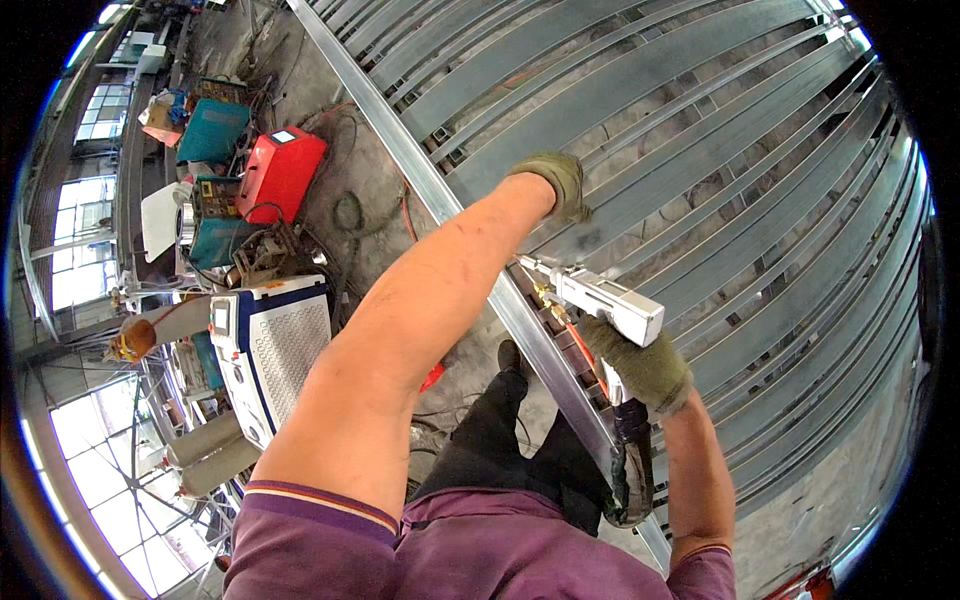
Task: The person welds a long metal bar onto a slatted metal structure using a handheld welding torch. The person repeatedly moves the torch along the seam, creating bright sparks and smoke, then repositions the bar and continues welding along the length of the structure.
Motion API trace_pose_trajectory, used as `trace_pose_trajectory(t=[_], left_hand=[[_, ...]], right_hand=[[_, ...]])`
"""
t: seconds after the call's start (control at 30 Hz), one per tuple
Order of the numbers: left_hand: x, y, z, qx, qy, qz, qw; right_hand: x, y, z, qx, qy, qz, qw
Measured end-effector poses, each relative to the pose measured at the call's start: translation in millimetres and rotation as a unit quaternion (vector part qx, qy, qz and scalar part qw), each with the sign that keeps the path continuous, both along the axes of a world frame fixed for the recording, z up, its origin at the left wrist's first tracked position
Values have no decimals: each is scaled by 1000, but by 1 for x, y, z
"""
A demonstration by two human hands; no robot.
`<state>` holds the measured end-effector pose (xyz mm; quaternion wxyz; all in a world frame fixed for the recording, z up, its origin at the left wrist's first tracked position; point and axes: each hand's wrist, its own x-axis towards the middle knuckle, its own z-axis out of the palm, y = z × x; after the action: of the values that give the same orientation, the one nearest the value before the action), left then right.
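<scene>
My right hand [642, 366], in an olive-green work glove, is closed round the grip of a silver-white handheld laser welding gun [610, 303]. The gun's thin nozzle points left, at a long metal rail [530, 328]. Brass fittings and a red hose [587, 350] run along the gun, and a black-sleeved cable [630, 470] hangs from its handle. My left hand [556, 184], gloved the same way, reaches forward over the flat grey metal slats [500, 160] near where they meet the rail. Its fingers are mostly hidden by the back of the hand.
Many parallel slats spread to the right with gaps between them. Left of the rail, hoses and cables [345, 210] lie on the concrete floor. A red machine [282, 172], teal machines [214, 130], a white-and-blue cabinet [270, 345] and gas cylinders [210, 455] stand at the left.
</scene>
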<state>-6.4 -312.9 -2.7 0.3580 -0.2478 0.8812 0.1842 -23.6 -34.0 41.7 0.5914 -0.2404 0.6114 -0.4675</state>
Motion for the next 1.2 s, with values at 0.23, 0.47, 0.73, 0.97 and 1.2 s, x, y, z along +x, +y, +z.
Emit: trace_pose_trajectory(t=[0.23, 0.47, 0.73, 0.97, 1.2], left_hand=[[0, -5, -11, -14, 1, -45, 999], [-1, -4, -9, -20, 10, -44, 999], [-3, -4, -11, -24, 7, -49, 998], [-8, -3, -7, -7, -29, -26, 999], [-10, -1, -3, -5, -33, -12, 999]], right_hand=[[-2, -6, -9, -5, -60, -1, 998], [5, -7, -30, -46, 9, 25, 999], [0, -11, -20, 1, 10, 73, 997], [0, -13, -15, -1, 0, 80, 997], [0, -12, -18, -10, 19, 90, 996]])
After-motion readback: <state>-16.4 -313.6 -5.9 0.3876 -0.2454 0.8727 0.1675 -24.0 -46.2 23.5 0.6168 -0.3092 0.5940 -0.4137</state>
